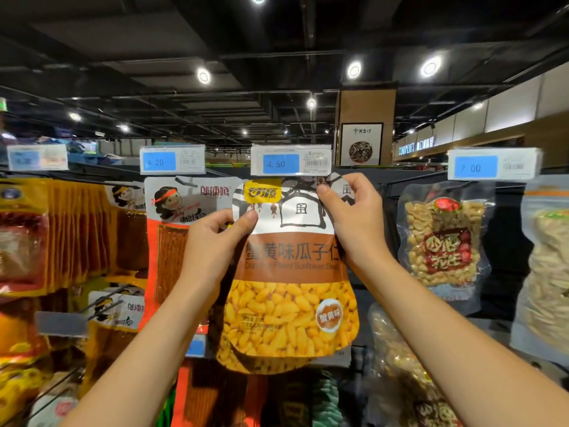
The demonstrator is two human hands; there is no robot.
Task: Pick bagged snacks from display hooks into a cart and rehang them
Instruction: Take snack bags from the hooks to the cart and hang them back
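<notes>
From the head camera, both forearms reach up: the left hand pinches the left upper edge of the sunflower seed bag with thumb on its front, and the right hand pinches its top right corner, holding the bag upright just below the 4.50 price tag. Beside it hang an orange snack bag to the left and a clear peanut pack to the right, under a dark ceiling with round lights.
</notes>
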